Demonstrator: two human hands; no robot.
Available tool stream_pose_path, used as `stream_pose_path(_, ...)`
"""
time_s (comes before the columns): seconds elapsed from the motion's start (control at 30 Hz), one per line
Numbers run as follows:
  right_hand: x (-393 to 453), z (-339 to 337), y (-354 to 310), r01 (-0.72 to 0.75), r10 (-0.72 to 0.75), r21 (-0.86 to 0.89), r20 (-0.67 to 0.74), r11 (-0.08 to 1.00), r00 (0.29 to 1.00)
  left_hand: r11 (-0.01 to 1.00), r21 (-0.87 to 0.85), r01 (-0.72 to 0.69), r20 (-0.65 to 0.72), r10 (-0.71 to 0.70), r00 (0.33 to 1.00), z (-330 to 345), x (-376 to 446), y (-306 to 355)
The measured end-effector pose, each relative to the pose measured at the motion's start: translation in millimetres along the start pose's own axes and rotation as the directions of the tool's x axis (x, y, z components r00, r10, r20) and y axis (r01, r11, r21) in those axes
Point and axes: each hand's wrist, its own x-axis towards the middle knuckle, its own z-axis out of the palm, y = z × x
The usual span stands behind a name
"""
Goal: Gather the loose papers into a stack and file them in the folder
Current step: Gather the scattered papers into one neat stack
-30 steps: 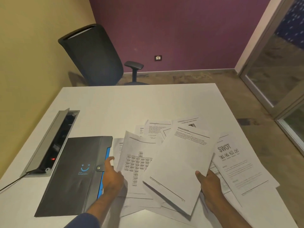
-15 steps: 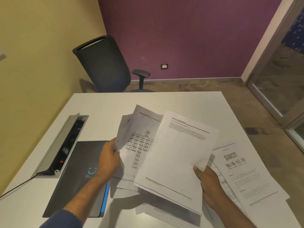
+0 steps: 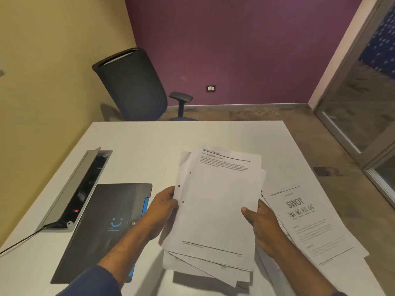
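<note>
The fanned sheets have been drawn together since half a second ago: left hand [image 3: 163, 207] and right hand [image 3: 259, 221] now clamp one uneven paper stack [image 3: 215, 210] above the white table [image 3: 139, 144]. A "SWOT" sheet [image 3: 307, 223] lies to its right, the closed grey folder [image 3: 106, 227] to its left

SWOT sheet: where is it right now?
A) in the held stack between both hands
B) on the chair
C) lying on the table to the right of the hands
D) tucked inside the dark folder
C: the SWOT sheet lies flat on the table, right of the right hand, outside the held stack; the folder sits shut beside the left hand.
</note>
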Motion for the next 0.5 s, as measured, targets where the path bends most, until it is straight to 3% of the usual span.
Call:
stream_pose_path(0.13, -2.2, -3.8, -13.8, 0.042, -0.042, -0.03, -0.006, 0.999, 0.999, 0.984, -0.169, -0.057, 0.088, 0.073, 0.993, 5.1, 2.6, 17.1)
stream_pose_path(0.3, -4.9, 3.6, -26.2, 0.18, -0.187, -0.084, -0.083, 0.98, 0.979, 0.964, -0.06, -0.26, -0.095, 0.254, 0.963, 28.0, 3.3, 26.8)
stream_pose_path(0.5, -21.3, 1.2, -30.1, 0.286, -0.293, -0.079, -0.11, 0.955, 0.95, 0.941, -0.038, -0.336, -0.069, 0.333, 0.94, 30.7, -2.1, 20.3)
